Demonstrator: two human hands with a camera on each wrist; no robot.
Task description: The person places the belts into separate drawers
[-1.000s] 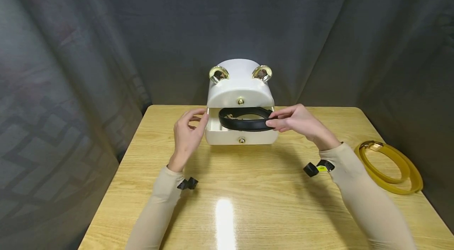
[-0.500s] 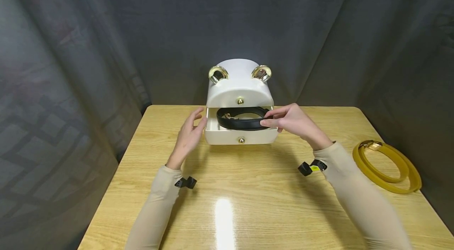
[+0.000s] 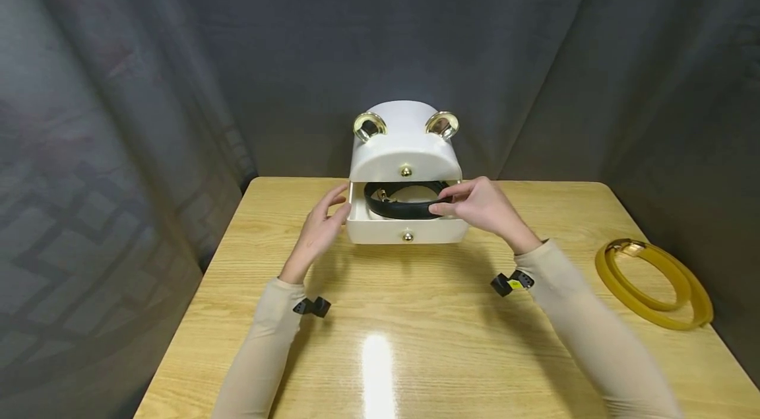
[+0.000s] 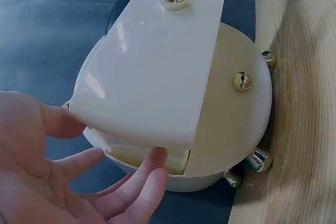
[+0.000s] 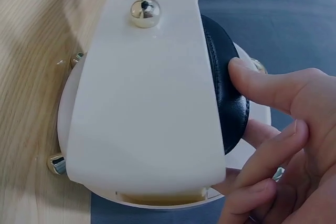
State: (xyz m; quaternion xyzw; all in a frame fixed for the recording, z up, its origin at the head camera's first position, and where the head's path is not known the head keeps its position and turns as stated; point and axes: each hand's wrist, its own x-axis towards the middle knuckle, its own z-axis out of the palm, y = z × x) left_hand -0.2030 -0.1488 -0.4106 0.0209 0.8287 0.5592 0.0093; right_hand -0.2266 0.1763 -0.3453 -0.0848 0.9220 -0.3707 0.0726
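Note:
A white box [image 3: 406, 132] with round gold ears has its middle drawer [image 3: 410, 231] pulled out. A coiled black belt [image 3: 396, 209] lies within the drawer's opening, its gold buckle showing at the left inside the coil. My right hand [image 3: 483, 206] pinches the belt's right side between thumb and fingers; in the right wrist view the black leather [image 5: 226, 90] rises past the drawer front. At the drawer's left side is my left hand [image 3: 320, 227], fingers loosely bent. The left wrist view has its thumb and a fingertip right at the drawer's edges [image 4: 131, 90].
A coiled mustard-yellow belt [image 3: 653, 284] with a gold buckle lies near the right edge of the wooden table [image 3: 415, 333]. Grey curtains [image 3: 380, 23] hang behind the table and at both sides. Gold knobs mark the box's drawer fronts.
My right hand has moved left with the black belt, which sits slightly further left and lower in the drawer. The left hand has shifted slightly at the drawer's left side, fingers a little looser.

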